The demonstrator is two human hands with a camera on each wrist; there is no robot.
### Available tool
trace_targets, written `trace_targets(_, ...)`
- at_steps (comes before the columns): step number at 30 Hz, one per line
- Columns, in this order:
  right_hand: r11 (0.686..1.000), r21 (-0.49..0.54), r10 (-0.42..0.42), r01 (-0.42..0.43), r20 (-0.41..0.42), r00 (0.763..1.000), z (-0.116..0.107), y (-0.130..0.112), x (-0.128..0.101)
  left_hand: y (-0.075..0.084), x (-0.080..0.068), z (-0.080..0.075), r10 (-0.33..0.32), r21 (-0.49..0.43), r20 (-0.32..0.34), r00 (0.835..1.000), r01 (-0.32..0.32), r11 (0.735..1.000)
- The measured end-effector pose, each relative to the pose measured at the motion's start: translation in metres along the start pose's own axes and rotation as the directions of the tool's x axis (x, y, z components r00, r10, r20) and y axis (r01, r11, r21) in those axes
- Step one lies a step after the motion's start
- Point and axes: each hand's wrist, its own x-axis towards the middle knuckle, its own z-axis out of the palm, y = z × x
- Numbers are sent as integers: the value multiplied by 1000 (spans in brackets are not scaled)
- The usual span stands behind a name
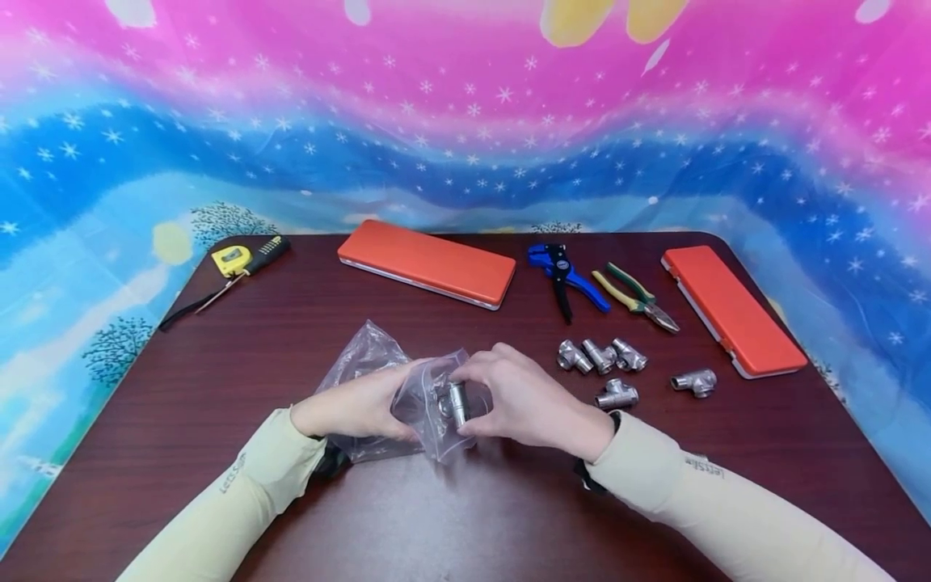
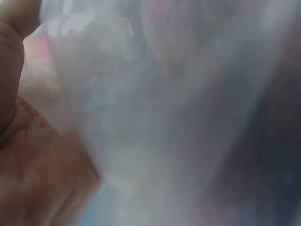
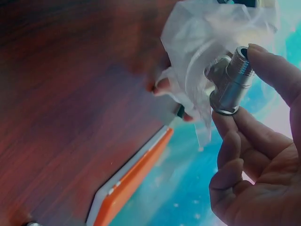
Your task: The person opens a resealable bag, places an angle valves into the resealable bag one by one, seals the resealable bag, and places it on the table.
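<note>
At the lower centre of the head view, a person's right hand (image 1: pixel 527 404) pinches a threaded steel tee fitting (image 1: pixel 457 403) between thumb and fingertips at the mouth of a clear plastic bag (image 1: pixel 378 364), which the left hand (image 1: pixel 356 408) grips from the other side, fingers curled into the crumpled film. In the right wrist view the fitting (image 3: pixel 230 84) sits half out of the bag (image 3: pixel 197 42), the thumb on its threaded end (the left wrist view shows only blurred plastic against a palm).

To the right of the hands, five more tee fittings (image 1: pixel 602 356) lie loose on the dark wooden table (image 1: pixel 240 339), just beside the right wrist. Along the far edge lie a yellow tape measure (image 1: pixel 243 257) at upper left, an orange case (image 1: pixel 427 263) at centre, blue wire strippers (image 1: pixel 563 275), green-and-yellow pliers (image 1: pixel 636 295), and a second orange case (image 1: pixel 730 311) near the right edge. Bare tabletop opens to the left of the bag and in front of the forearms.
</note>
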Motion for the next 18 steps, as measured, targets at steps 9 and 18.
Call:
trace_targets(9,986,-135,-91,96,40,995,20,-5,10,-1,-2,4,-6,-33,19,1000,6,999)
trace_targets(18,982,-164,-93,91,-5,996,-2,4,-3,5,0,2,-23,32,23,999,23,999)
